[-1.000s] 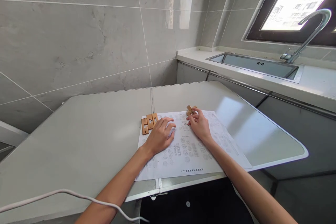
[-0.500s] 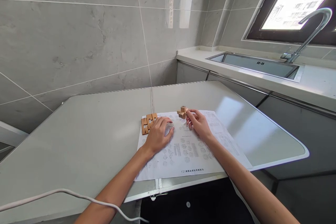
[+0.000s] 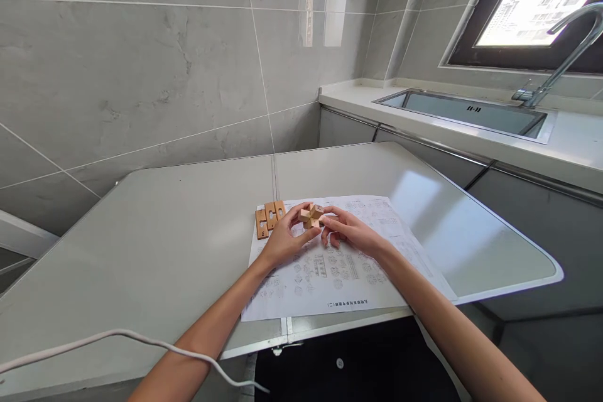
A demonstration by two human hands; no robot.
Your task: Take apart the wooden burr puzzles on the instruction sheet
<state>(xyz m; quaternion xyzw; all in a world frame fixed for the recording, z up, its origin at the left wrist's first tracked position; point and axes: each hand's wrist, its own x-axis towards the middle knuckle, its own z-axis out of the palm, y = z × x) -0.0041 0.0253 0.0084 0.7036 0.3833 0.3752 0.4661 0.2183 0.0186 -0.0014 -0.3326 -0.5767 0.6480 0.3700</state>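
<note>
A small cluster of interlocked wooden puzzle pieces (image 3: 311, 216) is held just above a printed instruction sheet (image 3: 343, 270) on the grey table. My left hand (image 3: 285, 240) grips the cluster from the left, fingers curled round it. My right hand (image 3: 349, 232) pinches it from the right with its fingertips. Three loose notched wooden bars (image 3: 269, 217) lie side by side at the sheet's upper left corner, just left of my left hand.
The grey table (image 3: 155, 239) ends at a rounded right edge. A white cable (image 3: 117, 342) crosses the near left corner. A counter with a steel sink (image 3: 466, 112) and tap (image 3: 565, 50) runs along the right wall. Tiled walls stand behind.
My right hand carried the wooden cluster leftward from the sheet's top edge to the middle. My left hand lifted off the paper and closed on the cluster. The camera shifted slightly.
</note>
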